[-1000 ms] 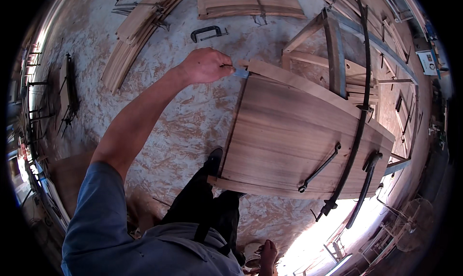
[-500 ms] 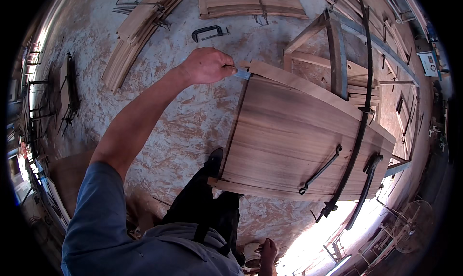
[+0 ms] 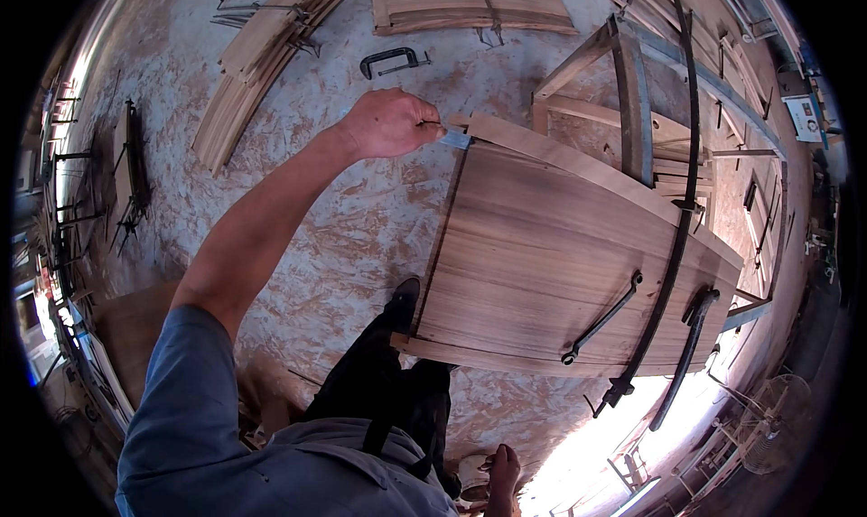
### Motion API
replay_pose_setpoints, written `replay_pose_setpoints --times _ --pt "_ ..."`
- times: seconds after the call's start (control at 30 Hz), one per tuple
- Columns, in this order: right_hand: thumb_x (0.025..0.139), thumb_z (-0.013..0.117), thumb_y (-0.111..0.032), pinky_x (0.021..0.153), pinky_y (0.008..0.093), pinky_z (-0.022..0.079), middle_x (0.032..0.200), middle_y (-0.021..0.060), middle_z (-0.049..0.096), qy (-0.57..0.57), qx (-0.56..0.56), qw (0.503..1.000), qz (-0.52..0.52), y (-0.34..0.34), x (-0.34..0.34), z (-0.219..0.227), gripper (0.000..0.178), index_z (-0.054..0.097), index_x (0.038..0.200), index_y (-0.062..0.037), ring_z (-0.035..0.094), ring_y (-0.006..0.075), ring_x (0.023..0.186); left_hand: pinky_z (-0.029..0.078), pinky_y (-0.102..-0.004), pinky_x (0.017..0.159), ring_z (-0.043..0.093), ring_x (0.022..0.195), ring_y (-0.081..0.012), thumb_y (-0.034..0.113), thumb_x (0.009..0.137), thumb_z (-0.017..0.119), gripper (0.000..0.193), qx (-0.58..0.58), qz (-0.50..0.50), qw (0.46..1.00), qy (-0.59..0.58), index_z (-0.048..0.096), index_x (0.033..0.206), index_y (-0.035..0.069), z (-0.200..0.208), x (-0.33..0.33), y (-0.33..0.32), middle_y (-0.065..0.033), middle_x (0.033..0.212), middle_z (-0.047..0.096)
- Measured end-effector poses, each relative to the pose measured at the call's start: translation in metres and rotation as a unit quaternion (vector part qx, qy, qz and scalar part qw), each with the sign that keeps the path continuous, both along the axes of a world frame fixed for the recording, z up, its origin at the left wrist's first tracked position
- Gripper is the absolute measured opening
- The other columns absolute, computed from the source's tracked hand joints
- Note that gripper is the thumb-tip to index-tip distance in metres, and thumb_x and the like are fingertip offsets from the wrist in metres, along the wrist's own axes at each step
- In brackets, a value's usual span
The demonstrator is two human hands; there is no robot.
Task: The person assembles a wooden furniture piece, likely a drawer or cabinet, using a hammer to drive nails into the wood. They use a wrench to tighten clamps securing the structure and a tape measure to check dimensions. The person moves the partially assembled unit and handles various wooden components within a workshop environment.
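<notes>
My left hand [image 3: 390, 122] reaches across to the far left corner of a wooden panel [image 3: 533, 255]. Its fingers are pinched on a thin, flat pale-blue strip [image 3: 458, 139], which lies against the panel's corner; the fist hides its other end. Along the panel's far side runs a lighter wooden rail [image 3: 560, 156]. Low by my body hangs my right hand [image 3: 502, 467], fingers curled; whether anything is in them I cannot make out. A long dark bar clamp [image 3: 668, 273] spans the panel. Beside it lie a wrench [image 3: 601, 318] and a black hammer-like tool [image 3: 688, 350].
A black C-clamp [image 3: 395, 63] lies on the stained floor beyond my left hand. Stacked boards [image 3: 262, 65] and a clamped panel [image 3: 470, 7] rest farther back. A frame with metal and wooden legs [image 3: 632, 111] stands under the panel's far side. A fan [image 3: 768, 425] stands lower right.
Almost nothing differs. My left hand stays at the corner with the strip, and the view has shifted very slightly.
</notes>
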State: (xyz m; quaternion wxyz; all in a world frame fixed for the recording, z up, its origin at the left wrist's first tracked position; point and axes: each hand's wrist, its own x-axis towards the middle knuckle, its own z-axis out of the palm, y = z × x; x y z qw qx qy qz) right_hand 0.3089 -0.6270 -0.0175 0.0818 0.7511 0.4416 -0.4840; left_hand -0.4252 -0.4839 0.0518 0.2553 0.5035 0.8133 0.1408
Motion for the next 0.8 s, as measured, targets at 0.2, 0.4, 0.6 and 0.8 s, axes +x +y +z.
replay_pose_setpoints --times 0.2,0.4,0.6,0.8 --pt "0.089 0.053 -0.024 0.081 0.0359 0.048 0.101 0.0186 0.066 -0.052 -0.037 0.997 -0.032 0.007 -0.029 0.020 0.038 0.062 0.112 0.0048 0.062 0.0260 0.091 0.048 -0.0367 0.065 0.062 0.069 -0.0265 0.031 0.087 0.061 0.020 0.010 -0.003 1.000 0.029 0.067 0.092 0.012 0.001 -0.004 -0.010 -0.0090 0.074 0.064" --pt "0.091 0.053 -0.023 0.059 0.0300 0.049 0.078 0.0113 0.064 -0.001 -0.018 0.999 -0.046 0.010 -0.075 0.062 0.033 0.062 0.108 0.0045 0.061 0.0173 0.067 0.041 -0.0287 0.056 0.050 0.062 -0.0095 0.015 0.085 0.057 0.010 0.070 0.201 0.969 -0.123 0.062 0.088 0.006 -0.025 -0.037 -0.093 -0.0001 0.065 0.052" --pt "0.089 0.057 -0.017 0.054 0.0283 0.049 0.073 0.0085 0.063 0.062 -0.017 0.991 -0.121 0.023 -0.092 0.069 0.030 0.061 0.108 0.0059 0.059 0.0134 0.060 0.043 -0.0272 0.044 0.051 0.049 -0.0108 0.008 0.088 0.051 0.023 0.077 0.393 0.875 -0.273 0.056 0.110 0.002 -0.047 0.016 -0.208 -0.0032 0.065 0.053" --pt "0.085 0.063 -0.021 0.070 0.0392 0.052 0.084 0.0166 0.066 0.054 0.304 0.941 0.137 0.135 -0.181 0.110 0.030 0.061 0.107 -0.0004 0.066 0.0325 0.081 0.041 -0.0283 0.039 0.051 0.044 -0.0117 0.011 0.093 0.047 0.029 0.030 0.396 0.871 -0.290 0.054 0.120 0.002 -0.003 0.092 -0.210 -0.0047 0.062 0.054"
